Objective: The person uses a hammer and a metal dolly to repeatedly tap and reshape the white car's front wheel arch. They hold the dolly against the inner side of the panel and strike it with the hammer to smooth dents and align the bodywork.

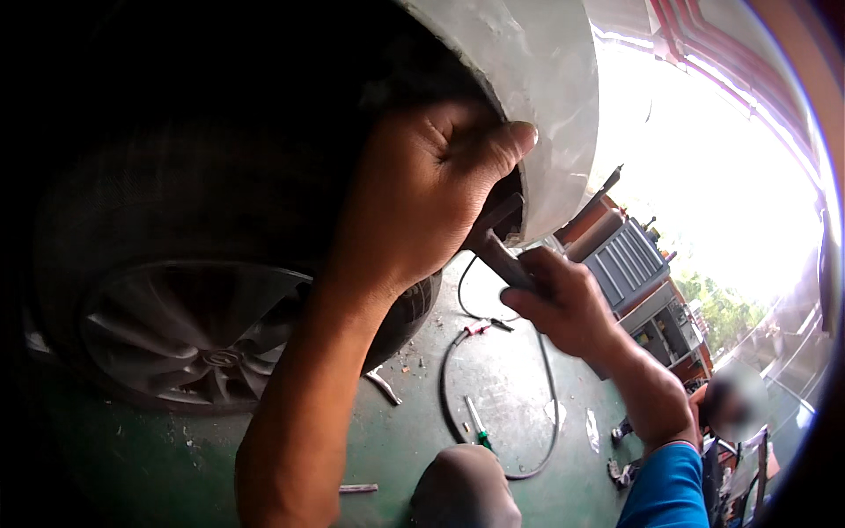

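My left hand (431, 189) reaches up into the wheel arch, its thumb hooked over the edge of a whitish, scuffed car body panel (550, 106). Its other fingers are hidden behind that edge. Just below and to the right, my right hand (563, 295) is closed around the handle of a hammer (506, 262). The dark hammer head lies inside the lower edge of the panel, close under my left wrist; whether it touches the panel I cannot tell. A car wheel (207, 334) with silver spokes and a dark tire stands to the left.
On the green floor lie a looped black hose (447, 387), a green-handled screwdriver (478, 424) and metal pieces (383, 385). My knee (466, 488) shows at the bottom. Right of the panel stands a grey tool cabinet (627, 264). Another person (735, 405) is at the far right.
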Available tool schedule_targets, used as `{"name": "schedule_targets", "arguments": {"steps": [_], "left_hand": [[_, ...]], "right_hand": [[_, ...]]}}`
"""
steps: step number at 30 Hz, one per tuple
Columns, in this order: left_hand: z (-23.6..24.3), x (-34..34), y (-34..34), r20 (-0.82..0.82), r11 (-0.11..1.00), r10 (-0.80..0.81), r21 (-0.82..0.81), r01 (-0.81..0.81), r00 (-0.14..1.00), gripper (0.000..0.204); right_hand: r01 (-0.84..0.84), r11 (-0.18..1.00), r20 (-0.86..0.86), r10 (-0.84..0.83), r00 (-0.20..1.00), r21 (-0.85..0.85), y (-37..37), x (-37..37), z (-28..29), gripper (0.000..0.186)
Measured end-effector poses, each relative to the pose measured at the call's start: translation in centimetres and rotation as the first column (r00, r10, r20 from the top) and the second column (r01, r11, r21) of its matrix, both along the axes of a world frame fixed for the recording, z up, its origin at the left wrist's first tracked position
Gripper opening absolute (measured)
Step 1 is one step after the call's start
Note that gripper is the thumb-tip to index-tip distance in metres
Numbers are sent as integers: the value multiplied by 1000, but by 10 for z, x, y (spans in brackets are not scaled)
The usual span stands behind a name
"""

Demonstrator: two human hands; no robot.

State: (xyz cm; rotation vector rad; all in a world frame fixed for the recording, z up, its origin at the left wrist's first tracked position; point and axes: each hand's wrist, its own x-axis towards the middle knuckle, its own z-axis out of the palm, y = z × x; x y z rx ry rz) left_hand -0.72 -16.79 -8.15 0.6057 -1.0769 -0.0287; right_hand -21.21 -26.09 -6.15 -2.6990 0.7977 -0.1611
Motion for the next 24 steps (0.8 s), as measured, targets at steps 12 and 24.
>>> {"name": "schedule_targets", "arguments": {"steps": [12,24], "left_hand": [[-1,-1,-6,-10,998,-46,-32,46,999,23],[-1,-1,-1,-16,995,-101,-15,101,995,21]], "right_hand": [[-32,998,192,42,980,-57,-2,1,7,24],[-424,904,-312,389,867,-52,11,-13,-21,23]]}}
